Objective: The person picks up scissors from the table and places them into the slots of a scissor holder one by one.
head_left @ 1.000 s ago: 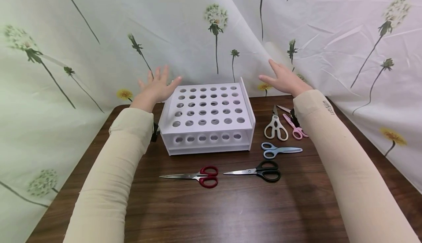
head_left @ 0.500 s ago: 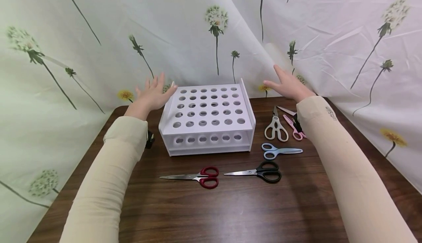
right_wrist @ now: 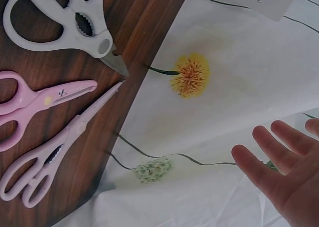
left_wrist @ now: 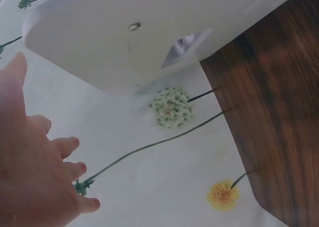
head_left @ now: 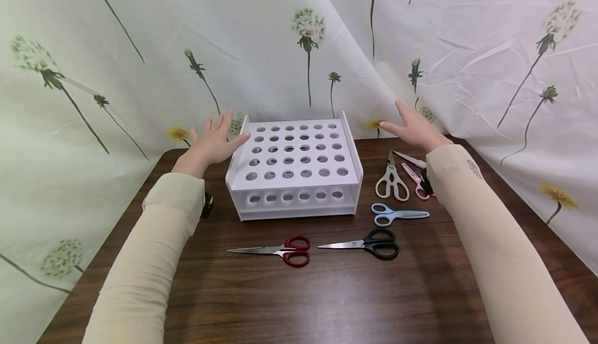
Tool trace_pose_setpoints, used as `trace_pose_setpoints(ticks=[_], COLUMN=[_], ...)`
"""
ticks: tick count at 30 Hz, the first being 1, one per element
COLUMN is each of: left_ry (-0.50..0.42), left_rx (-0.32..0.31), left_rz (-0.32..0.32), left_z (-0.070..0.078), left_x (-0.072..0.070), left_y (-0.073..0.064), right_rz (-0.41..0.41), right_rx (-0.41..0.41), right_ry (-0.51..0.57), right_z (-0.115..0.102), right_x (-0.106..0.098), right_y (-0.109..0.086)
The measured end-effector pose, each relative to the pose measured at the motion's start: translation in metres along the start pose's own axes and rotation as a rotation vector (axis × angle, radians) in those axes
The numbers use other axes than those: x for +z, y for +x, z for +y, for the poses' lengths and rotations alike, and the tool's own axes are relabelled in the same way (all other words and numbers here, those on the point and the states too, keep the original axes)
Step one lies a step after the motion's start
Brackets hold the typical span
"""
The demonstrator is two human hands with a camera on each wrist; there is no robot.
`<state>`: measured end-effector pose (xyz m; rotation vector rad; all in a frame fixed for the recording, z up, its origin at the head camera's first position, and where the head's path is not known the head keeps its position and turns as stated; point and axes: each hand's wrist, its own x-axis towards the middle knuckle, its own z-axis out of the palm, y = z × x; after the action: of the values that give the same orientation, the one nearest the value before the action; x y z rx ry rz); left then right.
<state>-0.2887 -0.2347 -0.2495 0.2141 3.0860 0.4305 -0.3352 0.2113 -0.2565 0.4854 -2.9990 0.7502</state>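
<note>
A white rack (head_left: 294,149) with rows of round holes stands at the back of the brown table. Beside its left wall my left hand (head_left: 211,140) hovers with fingers spread, holding nothing. My right hand (head_left: 413,127) is raised behind and above the scissors on the right, fingers extended and grasping nothing. White kitchen scissors (head_left: 391,180) and pink scissors (head_left: 413,177) lie nearest to it. The right wrist view also shows pale pink scissors (right_wrist: 55,150), mostly covered by the sleeve in the head view.
Blue scissors (head_left: 397,214) lie right of the rack. In front of it are red-handled scissors (head_left: 275,250) and black-handled scissors (head_left: 364,243). A white curtain (head_left: 261,38) printed with dandelions hangs behind the table (head_left: 289,302).
Both hands have come down and back slightly. My left hand has shifted left at the rack's side, and my right hand a little to the right. The rack and scissors stay in place.
</note>
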Motion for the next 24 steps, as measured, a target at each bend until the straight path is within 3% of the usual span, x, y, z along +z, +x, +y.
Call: trace_pose_setpoints(ticks=[14,24], left_ry=[-0.016,-0.086], left_rx=[0.04,0.017], left_rz=[0.013,0.001], left_z=[-0.013,-0.02], left_x=[0.009,0.018], left_y=[-0.004,-0.006], right_rz=[-0.011,0.019], right_rx=[0.014,0.029], right_ry=[0.061,0.105], right_z=[0.015,0.032], right_x=[0.01,0.023], right_y=[-0.01,-0.013])
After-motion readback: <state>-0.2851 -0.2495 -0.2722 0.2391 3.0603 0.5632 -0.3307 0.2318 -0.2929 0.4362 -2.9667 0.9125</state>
